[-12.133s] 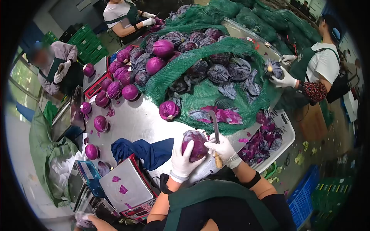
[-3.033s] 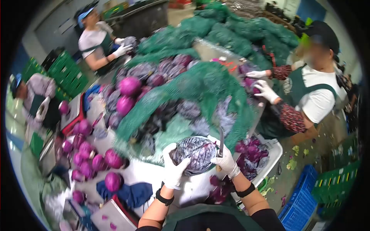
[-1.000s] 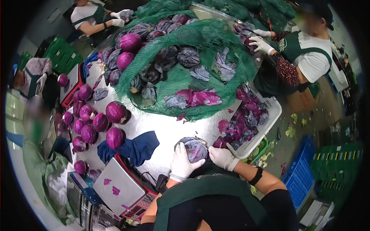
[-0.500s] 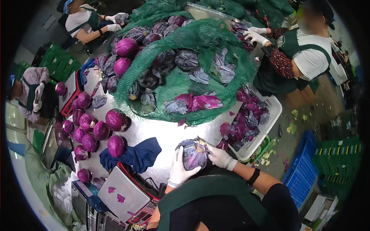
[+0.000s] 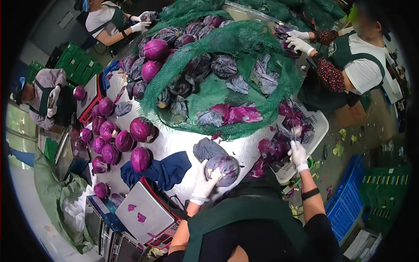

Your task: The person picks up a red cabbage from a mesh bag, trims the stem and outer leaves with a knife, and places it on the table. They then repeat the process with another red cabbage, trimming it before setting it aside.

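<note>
A red cabbage (image 5: pixel 228 169) with a dull outer layer rests at the table's near edge, and my left hand (image 5: pixel 204 181), white-gloved, grips its left side. A loose dark leaf (image 5: pixel 207 149) lies just behind that cabbage. Over the white basket (image 5: pixel 322 127) of purple leaves (image 5: pixel 279 146), my right hand (image 5: pixel 297 156) is closed around the handle of a thin knife (image 5: pixel 294 134), whose blade points away from me. A pale piece shows near the blade's tip.
Green netting (image 5: pixel 200 118) holds several cabbages and loose leaves. Peeled purple cabbages (image 5: pixel 124 140) stand at the left, near a blue cloth (image 5: pixel 159 170) and a scale (image 5: pixel 144 214). Three co-workers stand around. A blue crate (image 5: pixel 345 196) is at the right.
My right hand has moved from the cabbage to the basket at the right. The cabbage has turned in my left hand, and a loose leaf now lies behind it. The whole view has shifted slightly.
</note>
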`<act>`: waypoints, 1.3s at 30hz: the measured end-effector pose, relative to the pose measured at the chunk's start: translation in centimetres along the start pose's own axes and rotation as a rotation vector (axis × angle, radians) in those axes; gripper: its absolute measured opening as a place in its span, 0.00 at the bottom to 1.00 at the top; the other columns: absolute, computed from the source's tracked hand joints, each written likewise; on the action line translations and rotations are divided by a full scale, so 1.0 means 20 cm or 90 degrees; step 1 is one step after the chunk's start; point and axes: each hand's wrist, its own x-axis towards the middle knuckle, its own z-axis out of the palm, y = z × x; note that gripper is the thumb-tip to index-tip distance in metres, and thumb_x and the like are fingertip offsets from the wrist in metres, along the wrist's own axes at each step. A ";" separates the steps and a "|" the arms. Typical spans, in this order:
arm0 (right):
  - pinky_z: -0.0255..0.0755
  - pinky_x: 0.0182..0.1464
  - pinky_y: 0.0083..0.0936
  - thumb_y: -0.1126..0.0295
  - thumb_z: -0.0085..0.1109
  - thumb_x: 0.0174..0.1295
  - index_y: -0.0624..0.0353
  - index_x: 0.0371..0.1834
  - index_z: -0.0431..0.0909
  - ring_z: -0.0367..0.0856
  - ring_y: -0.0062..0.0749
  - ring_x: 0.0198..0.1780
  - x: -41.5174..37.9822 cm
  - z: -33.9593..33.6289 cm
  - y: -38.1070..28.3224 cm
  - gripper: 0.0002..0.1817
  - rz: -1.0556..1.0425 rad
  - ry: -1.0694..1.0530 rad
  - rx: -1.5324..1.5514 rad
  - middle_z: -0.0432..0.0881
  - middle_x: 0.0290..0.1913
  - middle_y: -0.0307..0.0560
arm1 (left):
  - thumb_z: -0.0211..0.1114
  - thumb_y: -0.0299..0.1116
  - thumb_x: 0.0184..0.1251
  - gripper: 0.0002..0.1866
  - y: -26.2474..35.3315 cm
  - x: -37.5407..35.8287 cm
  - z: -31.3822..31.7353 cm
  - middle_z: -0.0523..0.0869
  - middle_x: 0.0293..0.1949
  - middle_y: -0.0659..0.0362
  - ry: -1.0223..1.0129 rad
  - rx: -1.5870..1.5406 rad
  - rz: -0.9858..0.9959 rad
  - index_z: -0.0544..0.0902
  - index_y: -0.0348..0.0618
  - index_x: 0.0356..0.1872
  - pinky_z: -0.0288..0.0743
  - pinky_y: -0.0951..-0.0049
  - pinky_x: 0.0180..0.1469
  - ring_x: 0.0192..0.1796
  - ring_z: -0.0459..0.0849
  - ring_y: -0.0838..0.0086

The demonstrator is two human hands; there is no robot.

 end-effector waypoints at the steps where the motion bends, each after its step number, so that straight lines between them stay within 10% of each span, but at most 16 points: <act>1: 0.61 0.14 0.17 0.59 0.46 0.68 0.57 0.41 0.76 0.63 0.18 0.11 -0.09 -0.01 -0.03 0.14 -0.057 -0.040 0.016 0.71 0.15 0.37 | 0.74 0.43 0.47 0.43 0.12 -0.02 0.01 0.69 0.55 0.42 0.016 0.099 0.046 0.63 0.36 0.62 0.65 0.60 0.61 0.59 0.70 0.53; 2: 0.64 0.17 0.18 0.61 0.46 0.67 0.58 0.41 0.76 0.68 0.18 0.16 -0.15 0.02 -0.06 0.13 -0.082 -0.085 -0.028 0.72 0.17 0.36 | 0.74 0.45 0.45 0.45 0.12 -0.01 0.03 0.69 0.56 0.42 0.022 0.154 0.144 0.62 0.36 0.63 0.65 0.60 0.60 0.59 0.70 0.52; 3: 0.70 0.25 0.18 0.64 0.49 0.64 0.59 0.43 0.76 0.73 0.19 0.23 -0.18 0.06 -0.04 0.12 -0.411 -0.142 -0.194 0.75 0.25 0.39 | 0.75 0.46 0.43 0.47 0.12 -0.02 0.07 0.69 0.57 0.41 0.012 0.126 0.134 0.61 0.35 0.64 0.65 0.60 0.60 0.60 0.69 0.51; 5: 0.74 0.43 0.33 0.66 0.50 0.59 0.58 0.53 0.73 0.79 0.47 0.37 -0.49 0.32 -0.29 0.18 -0.507 -0.168 -0.226 0.77 0.46 0.52 | 0.77 0.50 0.37 0.53 0.21 -0.03 0.18 0.68 0.58 0.40 -0.011 0.123 0.033 0.60 0.32 0.64 0.63 0.60 0.62 0.62 0.67 0.50; 8: 0.77 0.38 0.36 0.58 0.49 0.62 0.55 0.69 0.51 0.81 0.49 0.42 -0.55 0.45 -0.33 0.33 -0.634 -0.318 -0.409 0.63 0.65 0.58 | 0.79 0.51 0.32 0.57 0.25 -0.01 0.22 0.67 0.59 0.40 -0.067 0.194 0.105 0.59 0.30 0.63 0.62 0.61 0.63 0.63 0.66 0.50; 10: 0.77 0.33 0.34 0.56 0.48 0.63 0.57 0.69 0.52 0.82 0.49 0.36 -0.60 0.45 -0.44 0.34 -0.456 -0.370 -0.512 0.63 0.64 0.59 | 0.80 0.50 0.31 0.57 0.23 0.01 0.23 0.66 0.60 0.40 -0.087 0.158 0.071 0.59 0.29 0.62 0.61 0.61 0.64 0.63 0.66 0.51; 18: 0.76 0.36 0.36 0.52 0.44 0.66 0.57 0.69 0.53 0.81 0.49 0.39 -0.45 0.45 -0.21 0.32 -0.539 -0.280 -0.427 0.66 0.63 0.58 | 0.78 0.46 0.36 0.44 0.25 0.16 0.25 0.65 0.61 0.41 -0.065 0.060 0.291 0.69 0.30 0.55 0.62 0.61 0.64 0.62 0.67 0.52; 20: 0.76 0.39 0.38 0.53 0.43 0.66 0.58 0.68 0.54 0.79 0.48 0.45 -0.42 0.43 -0.20 0.31 -0.580 -0.242 -0.339 0.65 0.63 0.58 | 0.77 0.46 0.38 0.43 0.23 0.12 0.28 0.64 0.61 0.40 0.064 0.104 0.129 0.69 0.30 0.55 0.62 0.61 0.64 0.62 0.66 0.50; 22: 0.76 0.40 0.38 0.54 0.43 0.66 0.58 0.67 0.56 0.78 0.46 0.50 -0.50 0.36 -0.30 0.30 -0.322 -0.363 -0.266 0.67 0.62 0.57 | 0.77 0.46 0.39 0.46 0.23 0.07 0.31 0.63 0.61 0.37 0.040 0.200 0.156 0.66 0.31 0.58 0.60 0.57 0.64 0.64 0.63 0.46; 32: 0.77 0.33 0.33 0.56 0.49 0.62 0.53 0.50 0.74 0.82 0.42 0.33 -0.20 0.48 -0.24 0.18 -0.733 -0.116 -0.484 0.80 0.43 0.48 | 0.76 0.46 0.39 0.54 0.30 0.13 0.26 0.57 0.66 0.39 -0.158 0.186 0.233 0.56 0.41 0.68 0.57 0.58 0.67 0.67 0.58 0.46; 34: 0.76 0.36 0.36 0.57 0.50 0.61 0.54 0.40 0.75 0.81 0.43 0.37 -0.03 0.42 -0.24 0.14 -0.463 -0.092 -0.494 0.81 0.37 0.49 | 0.77 0.44 0.37 0.54 0.34 0.11 0.23 0.57 0.66 0.39 -0.205 0.227 0.256 0.57 0.41 0.68 0.56 0.58 0.67 0.68 0.57 0.47; 39: 0.74 0.39 0.41 0.54 0.50 0.63 0.54 0.44 0.74 0.80 0.48 0.39 0.06 0.18 -0.16 0.16 -0.406 0.143 -0.428 0.80 0.38 0.52 | 0.79 0.44 0.37 0.52 0.17 0.08 0.10 0.64 0.62 0.42 -0.146 0.108 0.202 0.61 0.39 0.66 0.59 0.61 0.66 0.65 0.65 0.53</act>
